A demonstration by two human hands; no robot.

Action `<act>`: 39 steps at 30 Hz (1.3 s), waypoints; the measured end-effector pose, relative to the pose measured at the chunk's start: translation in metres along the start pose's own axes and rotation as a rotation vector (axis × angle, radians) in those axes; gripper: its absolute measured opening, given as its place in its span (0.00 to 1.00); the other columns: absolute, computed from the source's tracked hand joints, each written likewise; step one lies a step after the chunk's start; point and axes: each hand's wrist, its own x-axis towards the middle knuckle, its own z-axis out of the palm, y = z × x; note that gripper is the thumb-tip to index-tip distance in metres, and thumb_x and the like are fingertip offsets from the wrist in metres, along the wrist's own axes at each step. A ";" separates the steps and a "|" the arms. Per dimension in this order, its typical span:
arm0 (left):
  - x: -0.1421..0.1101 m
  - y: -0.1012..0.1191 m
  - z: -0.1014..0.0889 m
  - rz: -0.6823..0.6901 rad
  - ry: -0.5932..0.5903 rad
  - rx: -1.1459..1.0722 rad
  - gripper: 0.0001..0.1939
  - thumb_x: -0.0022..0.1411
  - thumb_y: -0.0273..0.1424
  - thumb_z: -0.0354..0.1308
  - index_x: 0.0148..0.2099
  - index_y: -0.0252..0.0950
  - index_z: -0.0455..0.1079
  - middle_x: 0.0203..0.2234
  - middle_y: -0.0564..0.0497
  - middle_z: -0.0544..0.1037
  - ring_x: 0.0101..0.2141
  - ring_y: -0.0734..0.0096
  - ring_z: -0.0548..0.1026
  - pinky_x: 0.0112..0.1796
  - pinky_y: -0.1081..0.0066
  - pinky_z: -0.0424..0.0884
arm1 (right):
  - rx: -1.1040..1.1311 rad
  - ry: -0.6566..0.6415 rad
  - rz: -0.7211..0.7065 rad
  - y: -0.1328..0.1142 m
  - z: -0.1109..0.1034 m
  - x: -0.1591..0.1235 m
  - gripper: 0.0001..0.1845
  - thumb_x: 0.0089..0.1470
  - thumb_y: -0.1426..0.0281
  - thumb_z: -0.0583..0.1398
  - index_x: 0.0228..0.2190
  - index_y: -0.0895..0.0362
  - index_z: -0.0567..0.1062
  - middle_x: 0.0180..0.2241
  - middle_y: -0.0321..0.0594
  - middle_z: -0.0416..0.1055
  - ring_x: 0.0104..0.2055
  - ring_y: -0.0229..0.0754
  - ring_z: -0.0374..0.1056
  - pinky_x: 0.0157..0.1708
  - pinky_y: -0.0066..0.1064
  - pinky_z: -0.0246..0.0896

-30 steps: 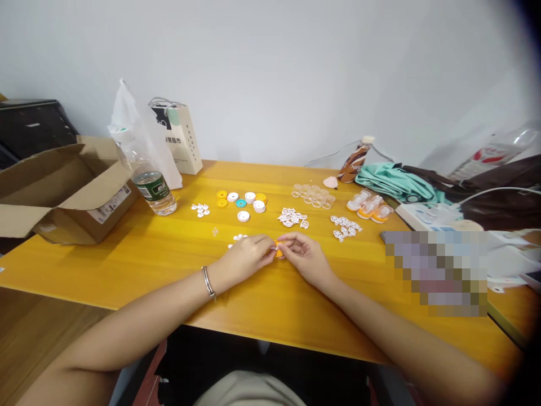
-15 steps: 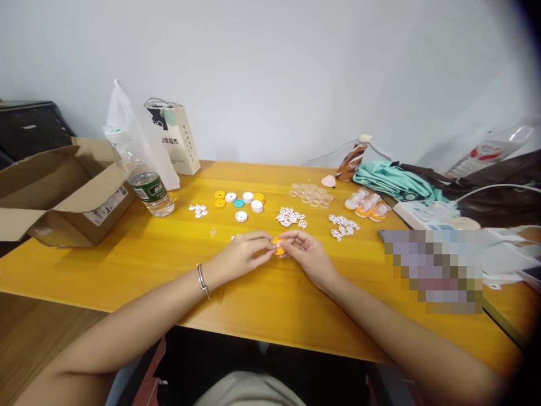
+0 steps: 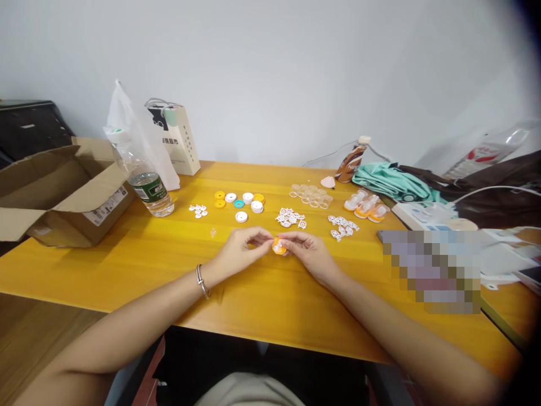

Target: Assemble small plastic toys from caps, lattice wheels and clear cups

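Between my two hands is a small round orange disc (image 3: 279, 250) with white on its upper face. My left hand (image 3: 245, 248) pinches its left edge with thumb and fingertips. On the other side, my right hand (image 3: 310, 254) grips it, thumb over the top and fingers curled behind. Just beyond the hands lie white openwork plastic pieces (image 3: 289, 216) in a loose pile. To the far left of them are several yellow, white and blue round discs (image 3: 239, 203), some stacked. Small white round parts (image 3: 198, 211) and tiny clear bits (image 3: 213, 232) lie further left.
Clear plastic rings (image 3: 313, 195), more white openwork pieces (image 3: 343, 225) and orange-based clear-topped assemblies (image 3: 366, 205) are at the right. A water bottle (image 3: 153, 194) and an open cardboard box (image 3: 84, 208) stand left. A power strip (image 3: 416, 217) and a pixelated patch (image 3: 435, 270) lie right.
White now shows more broadly on the orange disc's face. My left fingers have shifted, with a wider gap between thumb and forefinger. The small white thing beside my left hand is no longer visible.
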 end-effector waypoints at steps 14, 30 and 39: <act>0.001 -0.002 0.002 -0.065 -0.033 -0.059 0.09 0.58 0.33 0.55 0.39 0.33 0.64 0.30 0.50 0.74 0.31 0.75 0.73 0.33 0.73 0.69 | 0.026 -0.073 0.014 0.001 0.001 0.000 0.11 0.43 0.66 0.64 0.32 0.56 0.76 0.29 0.36 0.75 0.30 0.34 0.69 0.35 0.29 0.64; -0.007 0.009 0.007 0.121 0.036 0.611 0.08 0.61 0.32 0.51 0.36 0.34 0.68 0.30 0.50 0.73 0.29 0.74 0.71 0.32 0.72 0.68 | -0.053 0.058 -0.160 0.005 0.014 -0.007 0.10 0.44 0.66 0.63 0.31 0.56 0.74 0.30 0.38 0.74 0.31 0.36 0.70 0.38 0.32 0.66; -0.008 0.010 0.009 0.231 0.059 0.622 0.07 0.60 0.28 0.52 0.39 0.34 0.69 0.31 0.50 0.74 0.31 0.74 0.72 0.33 0.73 0.70 | 0.070 0.073 -0.052 -0.002 0.013 -0.006 0.11 0.41 0.66 0.65 0.29 0.57 0.74 0.25 0.34 0.73 0.26 0.33 0.68 0.33 0.28 0.65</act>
